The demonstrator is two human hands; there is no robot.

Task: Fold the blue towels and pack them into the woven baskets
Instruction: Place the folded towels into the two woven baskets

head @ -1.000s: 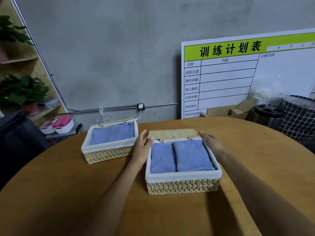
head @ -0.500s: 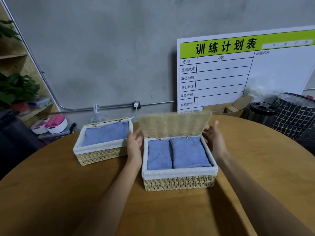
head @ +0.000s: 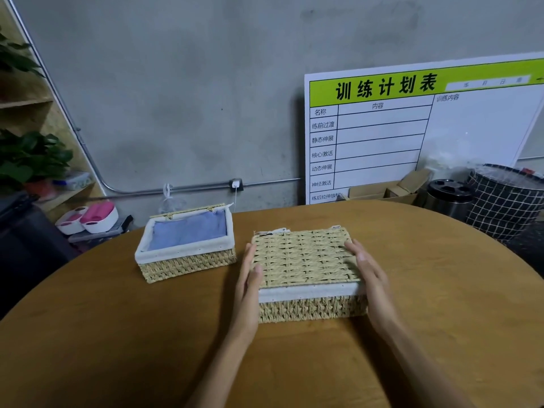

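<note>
Head view: left hand [head: 248, 278] and right hand [head: 368, 275], each grip relaxed with fingers straight, flank the lidded woven basket [head: 306, 275] mid-desk [head: 117, 334]. At ten o'clock, an open basket [head: 188, 260] holds a blue towel [head: 188, 231].

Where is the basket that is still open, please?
In the head view, the open basket sits on the round table, left of and slightly behind the closed basket, near the table's far edge, with a blue towel inside.
</note>
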